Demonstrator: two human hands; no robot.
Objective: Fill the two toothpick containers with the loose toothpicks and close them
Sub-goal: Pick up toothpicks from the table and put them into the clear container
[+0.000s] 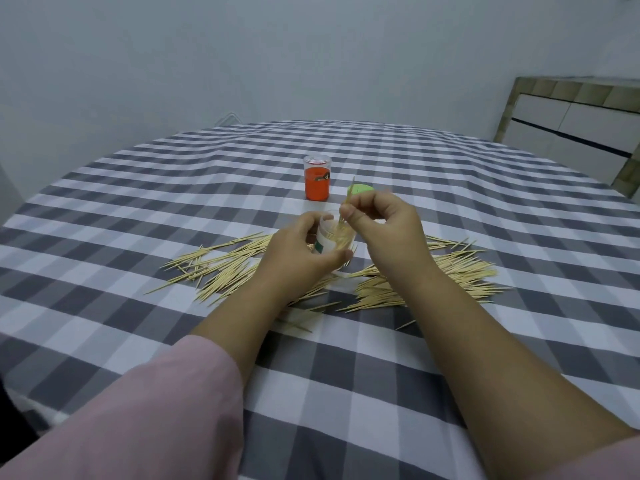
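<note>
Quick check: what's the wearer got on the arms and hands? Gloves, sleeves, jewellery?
No gloves: left hand and right hand are bare, with no rings, watch or bracelets showing. Both forearms are uncovered. A pale pink sleeve is pushed up on the left arm; a sliver of the same pink shows at the bottom right corner.

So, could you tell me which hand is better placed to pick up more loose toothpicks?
Probably the right hand: it only pinches toothpicks at the clear container, which the left hand grips.
</note>
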